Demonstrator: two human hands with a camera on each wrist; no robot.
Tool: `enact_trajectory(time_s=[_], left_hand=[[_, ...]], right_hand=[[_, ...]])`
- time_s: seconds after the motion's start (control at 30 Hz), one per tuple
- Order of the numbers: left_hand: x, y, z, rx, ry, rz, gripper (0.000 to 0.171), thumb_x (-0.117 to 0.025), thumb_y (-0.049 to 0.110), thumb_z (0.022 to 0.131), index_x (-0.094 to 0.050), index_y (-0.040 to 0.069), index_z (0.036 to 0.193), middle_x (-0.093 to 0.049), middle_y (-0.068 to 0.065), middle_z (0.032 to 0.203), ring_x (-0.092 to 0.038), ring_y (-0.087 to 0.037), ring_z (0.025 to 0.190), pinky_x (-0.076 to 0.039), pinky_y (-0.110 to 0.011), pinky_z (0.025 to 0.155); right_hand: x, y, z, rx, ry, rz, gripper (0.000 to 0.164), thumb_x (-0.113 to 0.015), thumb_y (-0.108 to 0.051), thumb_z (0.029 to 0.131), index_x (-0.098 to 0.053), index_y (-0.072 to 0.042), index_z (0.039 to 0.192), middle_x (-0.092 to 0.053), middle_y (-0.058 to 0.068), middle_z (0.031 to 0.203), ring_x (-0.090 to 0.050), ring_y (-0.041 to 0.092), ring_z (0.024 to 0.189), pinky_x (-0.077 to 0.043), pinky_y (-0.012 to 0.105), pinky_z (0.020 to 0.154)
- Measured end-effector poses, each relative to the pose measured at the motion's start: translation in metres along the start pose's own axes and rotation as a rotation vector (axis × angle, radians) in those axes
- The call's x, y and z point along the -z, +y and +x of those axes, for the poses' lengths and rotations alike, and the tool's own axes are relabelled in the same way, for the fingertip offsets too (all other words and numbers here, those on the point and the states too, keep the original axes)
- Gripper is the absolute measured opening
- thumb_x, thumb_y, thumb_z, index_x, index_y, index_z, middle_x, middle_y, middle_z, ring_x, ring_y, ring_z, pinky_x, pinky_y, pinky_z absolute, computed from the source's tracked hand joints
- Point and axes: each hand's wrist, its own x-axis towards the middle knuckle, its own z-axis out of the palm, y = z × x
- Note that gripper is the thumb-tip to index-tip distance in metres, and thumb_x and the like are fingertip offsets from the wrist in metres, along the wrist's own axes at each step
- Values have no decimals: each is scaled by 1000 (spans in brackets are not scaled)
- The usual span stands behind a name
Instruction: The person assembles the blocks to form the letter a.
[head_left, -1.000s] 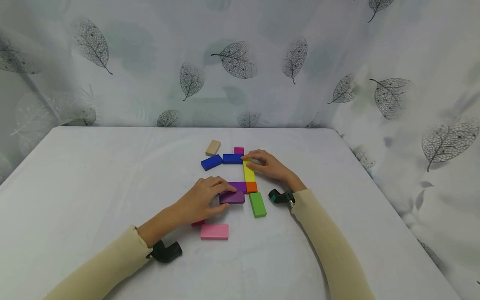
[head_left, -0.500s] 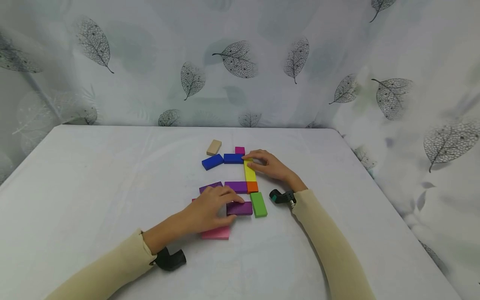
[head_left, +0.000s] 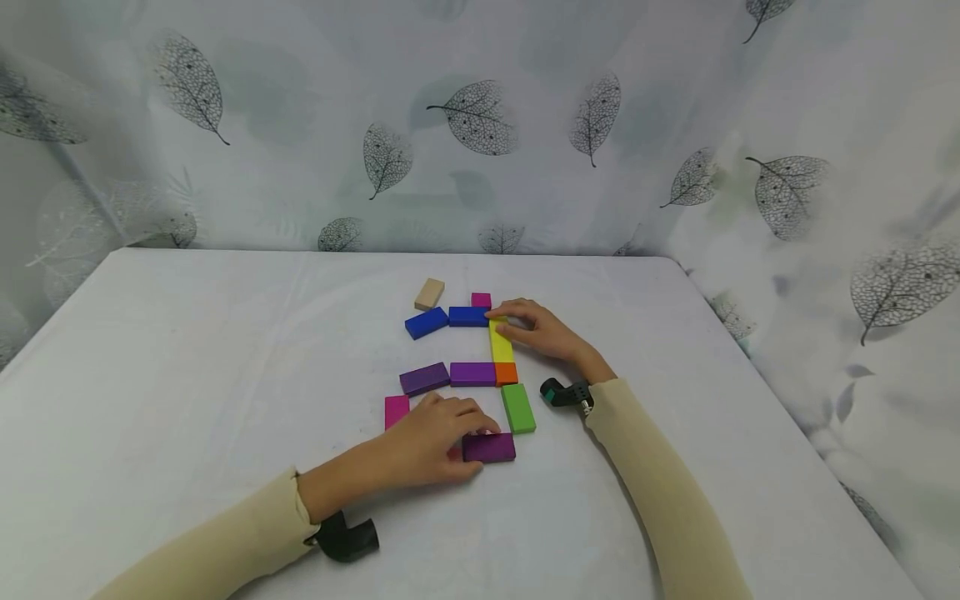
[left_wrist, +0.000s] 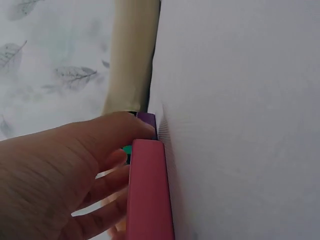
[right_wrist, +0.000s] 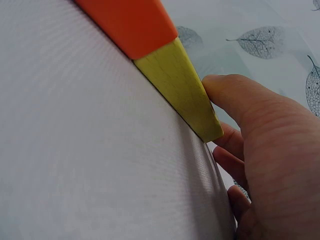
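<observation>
My left hand point(head_left: 423, 442) pinches a dark purple wooden block point(head_left: 489, 447) between thumb and fingers, low on the table near the lower end of a green block point(head_left: 518, 408). In the left wrist view the thumb lies on that purple block point(left_wrist: 147, 120), just beyond a pink block point(left_wrist: 149, 190), which my left hand covers in the head view. My right hand point(head_left: 543, 333) holds the far end of a yellow block point(head_left: 501, 342) with thumb and fingertips. Its index fingertip also reaches the right end of a blue block point(head_left: 468, 317). An orange block point(head_left: 506, 373) adjoins the yellow one.
Two more purple blocks point(head_left: 424, 378) point(head_left: 472, 374) lie left of the orange one. A magenta block point(head_left: 397, 411) is partly behind my left hand. Farther back lie another blue block point(head_left: 426, 323), a beige block point(head_left: 430, 293) and a small magenta block point(head_left: 482, 299).
My left hand has moved toward me and slightly right with the dark purple block, from just below the other purple block to below the green block. My right hand has stayed at the yellow block.
</observation>
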Motion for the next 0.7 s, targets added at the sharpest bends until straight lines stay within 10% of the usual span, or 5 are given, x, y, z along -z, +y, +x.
enact_trajectory(time_s=[0.7], left_hand=[[1, 4, -1, -4, -1, 22, 30, -75, 39, 80, -69, 24, 105, -61, 12, 90, -55, -3, 88, -38, -33, 82]], right_hand=[[-1, 2, 1, -2, 9, -7, 35, -60, -25, 98, -63, -17, 131, -49, 8, 143, -36, 26, 137, -23, 54, 114]])
